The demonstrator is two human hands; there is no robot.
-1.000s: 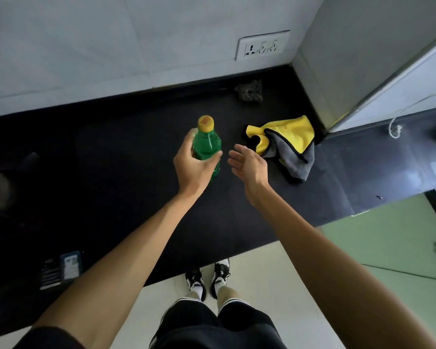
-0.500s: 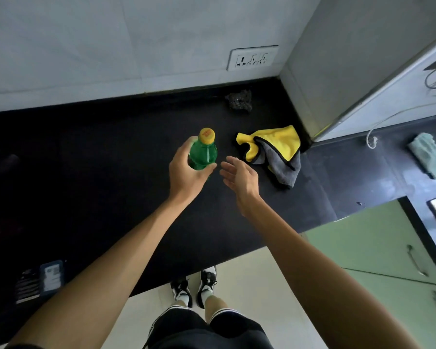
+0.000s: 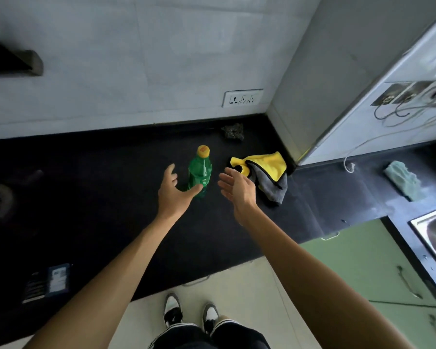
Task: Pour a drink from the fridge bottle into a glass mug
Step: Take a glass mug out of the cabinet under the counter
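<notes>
I had the green plastic bottle (image 3: pixel 200 173) standing upright on the black countertop (image 3: pixel 98 197), its yellow cap (image 3: pixel 203 150) on. My left hand (image 3: pixel 173 195) lay spread and relaxed beside it, gripping nothing, the thumb tip at the bottle's lower wall; whether it touched I could not tell. My right hand (image 3: pixel 238 188) hung loose-fingered and empty, palm toward the bottle, just apart from it and near the yellow-and-grey cloth (image 3: pixel 267 170). I judged the bottle delivered. No glass mug showed, so the next move called for fetching one, then unscrewing the cap.
</notes>
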